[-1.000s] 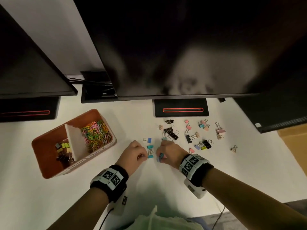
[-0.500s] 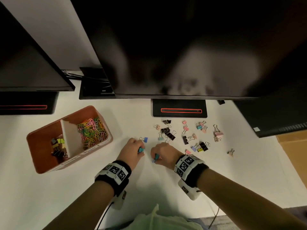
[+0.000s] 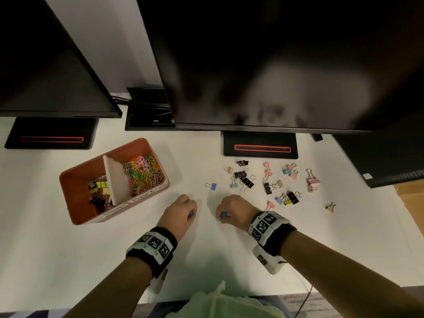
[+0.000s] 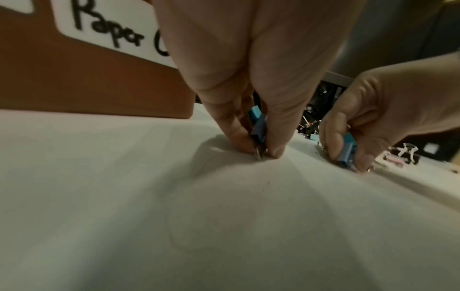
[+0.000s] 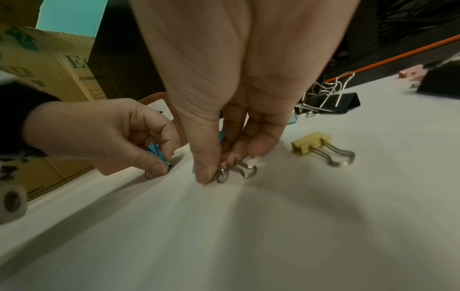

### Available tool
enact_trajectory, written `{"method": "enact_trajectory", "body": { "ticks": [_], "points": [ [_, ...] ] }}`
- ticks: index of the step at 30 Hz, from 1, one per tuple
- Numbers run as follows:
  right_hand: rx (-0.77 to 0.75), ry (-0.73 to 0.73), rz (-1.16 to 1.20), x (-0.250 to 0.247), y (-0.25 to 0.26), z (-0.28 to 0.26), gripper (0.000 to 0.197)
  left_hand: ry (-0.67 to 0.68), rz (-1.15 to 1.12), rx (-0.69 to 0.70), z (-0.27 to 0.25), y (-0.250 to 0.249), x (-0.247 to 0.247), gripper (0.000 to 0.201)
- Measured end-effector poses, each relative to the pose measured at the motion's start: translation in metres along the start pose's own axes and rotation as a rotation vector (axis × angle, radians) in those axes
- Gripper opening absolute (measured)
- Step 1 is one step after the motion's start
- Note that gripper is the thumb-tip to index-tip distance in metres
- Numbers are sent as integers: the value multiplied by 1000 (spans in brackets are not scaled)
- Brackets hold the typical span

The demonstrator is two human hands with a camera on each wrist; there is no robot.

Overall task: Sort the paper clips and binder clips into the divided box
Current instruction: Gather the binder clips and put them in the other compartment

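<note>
An orange divided box [image 3: 68,180] stands at the left. Its left compartment holds binder clips [image 3: 98,191] and its right one holds coloured paper clips [image 3: 142,173]. My left hand [image 3: 192,213] pinches a small blue binder clip [image 4: 260,128] between thumb and fingers, low against the table. My right hand [image 3: 221,218], a little to its right, pinches another blue binder clip [image 4: 348,151], whose wire handles [image 5: 246,171] touch the table. Loose binder clips [image 3: 270,187] in black, pink, blue and yellow lie scattered to the right of my hands.
A lone blue binder clip [image 3: 213,186] lies just beyond my hands. Dark monitors overhang the back of the white table, their stands [image 3: 260,145] behind the clips. A cardboard box [image 3: 410,198] sits at the right edge. A yellow binder clip [image 5: 311,145] lies close to my right hand.
Both hands have closed round the two blue clips that lay between them and drawn them a little nearer to me, away from the lone blue clip.
</note>
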State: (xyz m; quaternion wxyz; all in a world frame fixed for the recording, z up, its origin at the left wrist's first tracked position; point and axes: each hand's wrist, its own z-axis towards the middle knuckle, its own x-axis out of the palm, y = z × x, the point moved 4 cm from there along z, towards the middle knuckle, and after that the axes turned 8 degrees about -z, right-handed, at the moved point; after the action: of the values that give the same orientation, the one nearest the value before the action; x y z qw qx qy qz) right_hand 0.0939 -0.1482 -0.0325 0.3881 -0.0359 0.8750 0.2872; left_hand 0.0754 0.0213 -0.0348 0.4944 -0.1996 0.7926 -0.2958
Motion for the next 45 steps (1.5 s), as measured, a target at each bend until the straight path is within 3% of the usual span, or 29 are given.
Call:
{"method": "enact_trajectory", "body": {
  "ticks": [7,11,15,16,19,21,24,27,32,35,37,41,45],
  "points": [
    [-71,-85,57,-15,37,6,13,-89,-245,38,-33,-9,-56,12],
    [-233,-188,71,-41,98,25,12,-335,-289,13,-65,4,-132,14],
    [-353,-300,129,-58,177,58,12,-546,-338,-200,-84,59,-186,12],
    [-359,-320,135,-60,196,67,13,-560,-387,-261,-86,72,-193,12],
    [-330,-341,135,-62,238,94,24,-521,-647,-385,-88,88,-201,44],
    [-300,-322,139,-62,247,105,31,-465,-660,-394,-89,83,-201,51],
    [-293,-358,127,-64,231,99,31,-427,-562,-306,-86,65,-200,49],
    [-276,-482,122,-70,182,72,26,-441,-468,-117,-73,35,-191,42],
    [51,-618,50,-74,57,15,39,-309,-459,64,-29,-28,-141,17],
    [345,-527,-5,-74,-5,-12,66,-154,-361,118,2,-58,-93,30],
    [465,-428,-64,-74,-33,-22,84,-46,-254,105,24,-67,-60,45],
    [430,-226,-112,-71,-52,-13,101,43,-73,-40,61,-60,-13,54],
    [341,-137,-148,-67,-57,2,86,36,-4,-97,81,-45,10,33]
  ]
}}
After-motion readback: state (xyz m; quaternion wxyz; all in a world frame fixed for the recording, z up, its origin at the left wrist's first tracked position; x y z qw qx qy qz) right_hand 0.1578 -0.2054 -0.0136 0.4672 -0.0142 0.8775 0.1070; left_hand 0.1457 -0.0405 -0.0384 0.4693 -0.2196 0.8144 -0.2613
